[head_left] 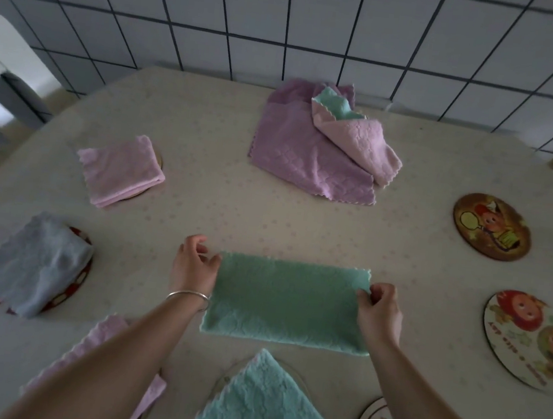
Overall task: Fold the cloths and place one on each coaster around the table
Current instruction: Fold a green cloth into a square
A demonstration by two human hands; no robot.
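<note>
Big table (267, 215) w/ coasters round it, 4 already covered. Purple pile (312, 151) waits at the back. Green cloth (287, 302) lies flat in the middle, folded to a long strip. Left hand (193, 265) pinches its left end, right hand (379, 309) pinches the right end. Next fold: bring ends together, match corners, press flat.

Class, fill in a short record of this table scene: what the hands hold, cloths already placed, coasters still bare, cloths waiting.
In hand: green cloth, folded to a strip, left hand and right hand pinching its ends
Placed on coasters: pink cloth, grey cloth, aqua cloth, another pink one under the left arm
Bare coasters: four on the right, e.g. brown coaster
Waiting: purple pile
</note>
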